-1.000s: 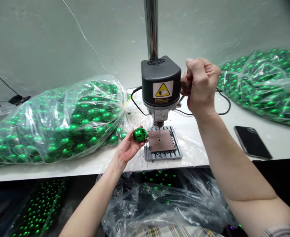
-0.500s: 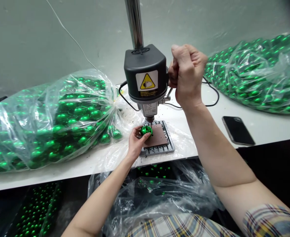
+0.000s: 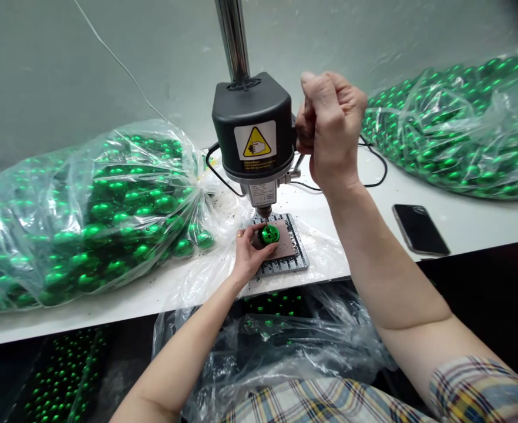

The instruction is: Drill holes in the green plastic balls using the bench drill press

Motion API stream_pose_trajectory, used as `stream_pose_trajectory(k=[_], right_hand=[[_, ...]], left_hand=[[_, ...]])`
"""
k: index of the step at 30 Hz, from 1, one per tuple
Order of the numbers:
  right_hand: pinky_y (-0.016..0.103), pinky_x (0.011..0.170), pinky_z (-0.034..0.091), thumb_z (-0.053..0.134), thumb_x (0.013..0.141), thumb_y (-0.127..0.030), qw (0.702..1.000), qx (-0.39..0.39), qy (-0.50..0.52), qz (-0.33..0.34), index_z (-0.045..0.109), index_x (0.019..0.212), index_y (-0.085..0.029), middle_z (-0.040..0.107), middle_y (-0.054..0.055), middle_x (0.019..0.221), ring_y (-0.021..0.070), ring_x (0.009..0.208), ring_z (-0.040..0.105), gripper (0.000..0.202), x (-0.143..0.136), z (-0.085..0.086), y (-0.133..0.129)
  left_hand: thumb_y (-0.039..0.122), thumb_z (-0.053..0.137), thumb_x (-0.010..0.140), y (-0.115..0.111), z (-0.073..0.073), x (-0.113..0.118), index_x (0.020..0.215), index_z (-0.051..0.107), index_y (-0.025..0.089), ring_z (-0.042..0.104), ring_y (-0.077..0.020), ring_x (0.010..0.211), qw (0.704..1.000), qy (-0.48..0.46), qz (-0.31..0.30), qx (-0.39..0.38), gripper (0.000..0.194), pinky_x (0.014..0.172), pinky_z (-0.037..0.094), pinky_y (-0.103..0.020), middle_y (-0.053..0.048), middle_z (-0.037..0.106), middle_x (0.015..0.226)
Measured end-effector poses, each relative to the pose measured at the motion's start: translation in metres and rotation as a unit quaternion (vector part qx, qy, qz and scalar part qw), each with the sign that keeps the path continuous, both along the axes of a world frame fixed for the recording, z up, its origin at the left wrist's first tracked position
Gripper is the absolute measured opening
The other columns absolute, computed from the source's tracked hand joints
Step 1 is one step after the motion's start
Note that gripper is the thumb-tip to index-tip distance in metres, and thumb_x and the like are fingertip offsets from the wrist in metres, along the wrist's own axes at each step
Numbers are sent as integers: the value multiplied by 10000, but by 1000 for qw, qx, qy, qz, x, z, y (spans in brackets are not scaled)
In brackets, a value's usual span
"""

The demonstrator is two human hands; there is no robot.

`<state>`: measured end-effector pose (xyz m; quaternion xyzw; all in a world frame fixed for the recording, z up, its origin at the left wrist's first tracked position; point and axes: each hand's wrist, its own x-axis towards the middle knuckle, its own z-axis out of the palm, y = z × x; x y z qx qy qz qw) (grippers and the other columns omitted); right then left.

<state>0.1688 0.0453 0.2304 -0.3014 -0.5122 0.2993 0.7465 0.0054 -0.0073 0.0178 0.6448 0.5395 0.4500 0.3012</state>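
Note:
A shiny green ball point(image 3: 270, 234) sits over the brown board point(image 3: 289, 241) on the metal base of a small drill press point(image 3: 252, 126). Its fingers curved round the ball's left and front sides, my left hand point(image 3: 251, 252) grips it beneath the drill chuck point(image 3: 264, 211). Dark marks or openings show on the ball's top. My right hand point(image 3: 332, 126) is closed in a fist at the right of the black motor housing, round the press lever, whose grip is hidden inside the fingers.
Clear bags of green balls lie on the white table point(image 3: 148, 299), one bag point(image 3: 122, 217) at left and another point(image 3: 461, 129) at right. A black phone point(image 3: 420, 229) lies near the right edge. Below the front edge hangs clear plastic point(image 3: 276, 346). Dark crumbs surround the base.
The ball and my left hand have shifted right on the board, and the ball's top looks turned. My right hand keeps its grip. The view has moved slightly.

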Motion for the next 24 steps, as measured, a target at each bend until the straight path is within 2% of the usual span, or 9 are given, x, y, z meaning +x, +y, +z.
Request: stream_pose_trajectory(k=[3,6,8,11,16,20,24], right_hand=[[308,371,189,685,796,-685,1000,25,6,0,274,573,-255,293,-51,479,96,406,235,635,0,-3,-6],[290,381,226,630,884,-623,998,41,-12,-44,287,569,-239,300,-58,457,83,387,255,603,-1,-12,-16],[278,391,239,633,931,-508,995,83,-3,-52,324,545,-227,310,-61,442,73,379,268,569,-2,-22,-23],[271,385,215,675,928,-383,983,175,21,-52,372,511,-210,317,-64,429,63,367,269,544,-3,-38,-30],[280,403,226,642,949,-407,977,196,-10,-87,265,536,-203,254,-61,444,66,378,267,595,-1,-61,-35],[283,411,195,612,945,-283,965,252,4,-68,217,571,-192,239,-60,462,56,383,217,552,-1,-76,-35],[277,425,208,585,931,-202,947,310,-5,-85,213,563,-179,255,-61,458,46,390,216,524,0,-93,-33]], left_hand=[[291,886,671,0,0,1,1141,682,203,603,-244,1060,1000,-8,-1,-5,520,984,491,-400,-78,629,1072],[294,889,669,1,-2,2,1140,682,202,598,-244,1055,1000,-7,3,-2,523,982,489,-401,-76,622,1057],[291,892,665,1,-3,2,1142,683,200,593,-240,1045,1000,-7,6,1,528,974,489,-399,-73,611,1052],[277,895,658,1,-3,2,1141,689,198,586,-238,1031,1000,-3,11,1,530,960,490,-395,-69,601,1039],[271,896,659,1,-5,2,1143,694,208,578,-243,1040,1000,3,16,3,528,959,484,-391,-67,603,1041],[273,894,670,1,-8,2,1160,688,212,569,-246,1061,1000,7,14,6,536,977,473,-393,-73,607,1059],[266,898,664,0,-7,2,1154,687,209,568,-246,1059,1000,4,14,6,536,979,471,-395,-74,603,1067]])
